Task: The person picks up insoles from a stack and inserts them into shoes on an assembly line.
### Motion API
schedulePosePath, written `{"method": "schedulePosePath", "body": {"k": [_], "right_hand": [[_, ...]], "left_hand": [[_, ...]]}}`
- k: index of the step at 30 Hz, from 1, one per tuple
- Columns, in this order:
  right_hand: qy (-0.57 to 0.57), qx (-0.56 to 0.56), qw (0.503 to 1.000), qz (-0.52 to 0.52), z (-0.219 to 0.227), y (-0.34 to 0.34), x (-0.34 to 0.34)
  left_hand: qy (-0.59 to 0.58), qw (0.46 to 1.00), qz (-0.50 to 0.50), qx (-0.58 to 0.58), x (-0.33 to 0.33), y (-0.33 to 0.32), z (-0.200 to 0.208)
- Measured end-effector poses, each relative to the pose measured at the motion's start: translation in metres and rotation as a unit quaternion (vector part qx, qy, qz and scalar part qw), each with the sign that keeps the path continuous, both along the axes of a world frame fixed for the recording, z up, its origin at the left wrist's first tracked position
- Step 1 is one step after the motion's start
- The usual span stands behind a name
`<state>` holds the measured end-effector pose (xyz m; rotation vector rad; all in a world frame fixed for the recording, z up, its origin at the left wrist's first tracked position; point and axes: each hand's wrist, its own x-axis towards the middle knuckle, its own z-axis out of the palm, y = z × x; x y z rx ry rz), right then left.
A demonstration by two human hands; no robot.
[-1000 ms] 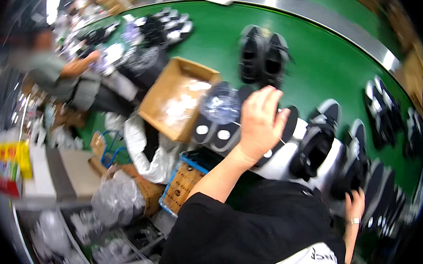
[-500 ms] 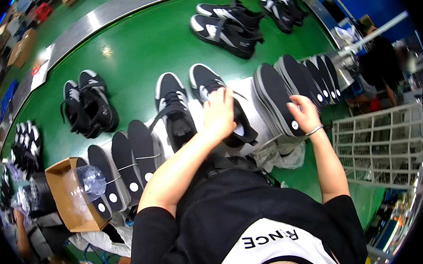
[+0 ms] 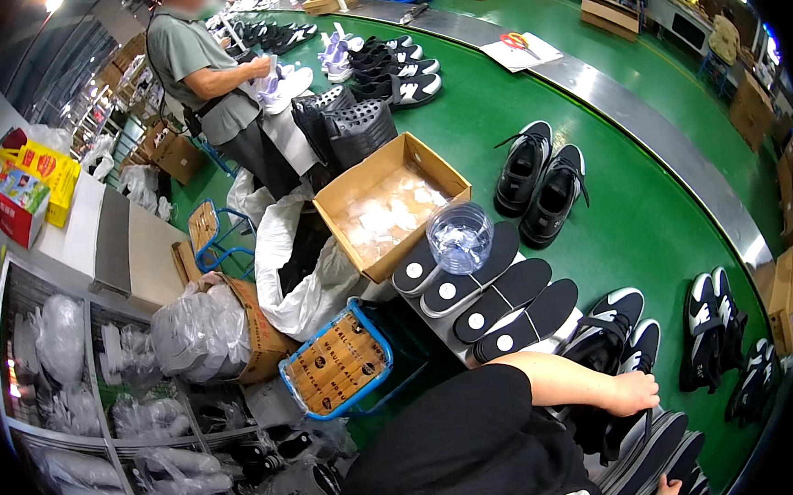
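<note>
My left hand (image 3: 631, 393) is over a black sneaker with a white-edged toe (image 3: 644, 345), its fingers curled at the shoe's dark strap. The matching sneaker (image 3: 614, 313) stands beside it. At the lower edge, only part of my right hand (image 3: 668, 490) shows, its fingers bent against a stack of black-topped, grey-edged insoles (image 3: 646, 462). Left of the shoes lie bundles of black insoles (image 3: 535, 316) with white round stickers, some tied with a thin band. A clear plastic jar (image 3: 460, 239) rests on the insoles beside an open cardboard box (image 3: 381, 265).
On the green table, a pair of sneakers (image 3: 539, 182) stands further back, with more pairs (image 3: 707, 327) to the right. Along the far side runs a metal edge (image 3: 625, 93). At left are a blue-framed stool (image 3: 336, 362), a white sack (image 3: 280, 297) and a co-worker (image 3: 210, 72) handling a shoe.
The view has swung far to the left, bringing the co-worker, stool and shelves into sight. My left hand stays at the same sneaker; its fingers now curl. My right hand stays by the insole stack.
</note>
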<state>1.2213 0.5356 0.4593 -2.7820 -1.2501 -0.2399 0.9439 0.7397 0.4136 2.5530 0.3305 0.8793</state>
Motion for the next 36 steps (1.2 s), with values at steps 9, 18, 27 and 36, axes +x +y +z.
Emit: {"method": "schedulePosePath", "body": {"k": [9,18,27,36], "right_hand": [[0.487,0.242,0.829,0.128,0.147,0.056,-0.163],[0.450,-0.100,0.851,0.253,0.120,0.054,-0.189],[0.512,-0.386,0.759,0.111,0.151,0.062,-0.169],[0.123,-0.133,0.939,0.291,-0.011,0.086,-0.202]], "left_hand": [[-0.020,0.940,0.091,-0.328,0.010,0.009,0.012],[-0.031,0.912,0.167,-0.373,-0.005,0.003,0.027],[0.002,0.913,0.183,-0.365,-0.004,-0.001,0.028],[0.020,0.928,0.144,-0.343,0.003,-0.019,0.021]]}}
